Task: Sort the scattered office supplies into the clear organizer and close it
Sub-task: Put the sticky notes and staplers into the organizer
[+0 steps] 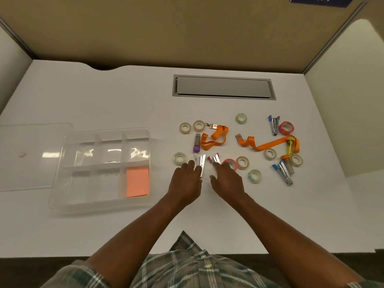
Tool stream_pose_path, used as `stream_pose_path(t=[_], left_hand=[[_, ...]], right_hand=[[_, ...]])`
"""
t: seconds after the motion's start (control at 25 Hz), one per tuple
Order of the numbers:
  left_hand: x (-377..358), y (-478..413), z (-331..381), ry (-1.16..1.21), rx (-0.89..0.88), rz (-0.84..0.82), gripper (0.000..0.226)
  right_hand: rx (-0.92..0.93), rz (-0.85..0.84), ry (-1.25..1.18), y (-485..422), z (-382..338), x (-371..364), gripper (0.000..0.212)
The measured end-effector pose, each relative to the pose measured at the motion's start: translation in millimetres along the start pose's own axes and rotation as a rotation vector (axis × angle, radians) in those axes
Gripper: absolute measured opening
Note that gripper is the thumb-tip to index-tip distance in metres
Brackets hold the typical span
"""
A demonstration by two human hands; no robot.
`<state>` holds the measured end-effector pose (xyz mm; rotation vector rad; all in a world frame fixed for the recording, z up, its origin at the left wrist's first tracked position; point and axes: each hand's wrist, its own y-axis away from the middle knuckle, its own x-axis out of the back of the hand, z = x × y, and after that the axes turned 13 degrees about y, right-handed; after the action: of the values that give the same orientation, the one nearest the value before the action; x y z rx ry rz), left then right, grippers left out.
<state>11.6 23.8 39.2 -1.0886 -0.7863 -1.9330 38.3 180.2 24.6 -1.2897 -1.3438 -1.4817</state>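
Left hand (187, 177) pinched a silver stapler (202, 162) on the table (124, 100); right hand (227, 179), fingers spread, touched a pink stapler (216, 158): light, rigid, slick metal, best gripped across the body, clear organizer (108, 130) lidless at left

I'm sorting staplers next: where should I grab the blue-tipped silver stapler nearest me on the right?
Probably pinch the blue-tipped silver stapler across its narrow middle, from above: it lies flat and slim, and a clear tape roll sits close by its far end.
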Motion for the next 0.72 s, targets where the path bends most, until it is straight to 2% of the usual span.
stream_pose_path(t=[0.2, 0.48, 0.72], left_hand=[[-27, -21, 12, -0.076, 0.115, -0.068, 0.063], [-53, -15, 8, -0.038, 0.136, -0.004, 0.056], [-61, -11, 18, 0.083, 0.249, 0.046, 0.062]], right_hand=[[0.002, -0.055, 0.117, 1, 19, -6, 0.06], [0.108, 0.005, 0.19, 5, 23, -21, 0.055], [0.112, -0.001, 0.093, 7, 18, -22, 0.06]])
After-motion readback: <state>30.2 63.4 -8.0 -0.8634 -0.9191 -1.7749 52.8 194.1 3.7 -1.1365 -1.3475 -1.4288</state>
